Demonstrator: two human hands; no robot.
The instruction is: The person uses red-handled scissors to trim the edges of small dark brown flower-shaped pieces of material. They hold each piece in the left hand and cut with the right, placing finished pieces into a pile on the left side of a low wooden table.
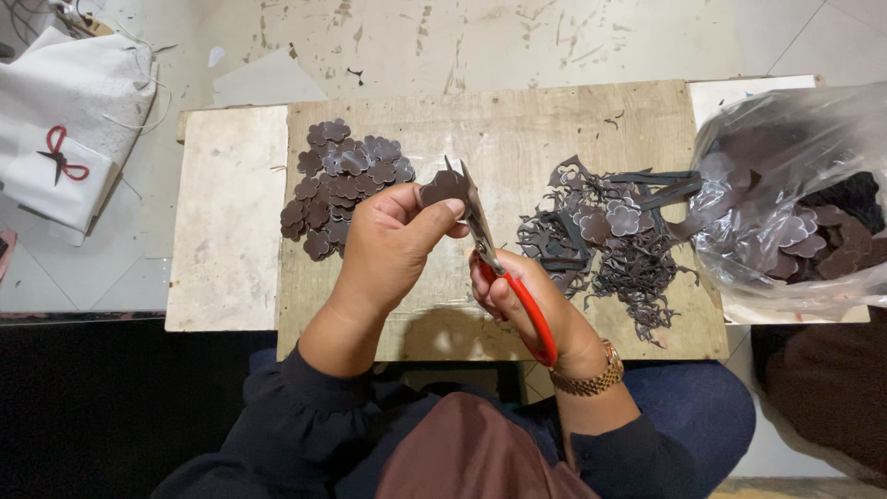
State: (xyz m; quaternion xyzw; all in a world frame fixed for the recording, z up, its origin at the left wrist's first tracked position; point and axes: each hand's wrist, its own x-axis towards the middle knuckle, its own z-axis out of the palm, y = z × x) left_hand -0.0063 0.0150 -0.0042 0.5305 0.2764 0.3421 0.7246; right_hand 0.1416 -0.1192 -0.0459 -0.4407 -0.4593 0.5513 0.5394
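Observation:
My left hand [386,245] pinches a small brown flower-shaped leather piece [443,187] between thumb and fingers, above a wooden board [517,129]. My right hand [527,305] grips red-handled scissors [504,277], whose blades reach up to the edge of that piece. A pile of cut brown flower shapes [344,180] lies on the board left of my hands. To the right lies a tangle of dark leather scraps [605,240] with a few uncut shapes in it.
A clear plastic bag [795,199] holding more brown shapes sits at the right end of the board. White cloth with another pair of red-handled scissors [60,157] lies on the tiled floor at far left. My lap fills the lower frame.

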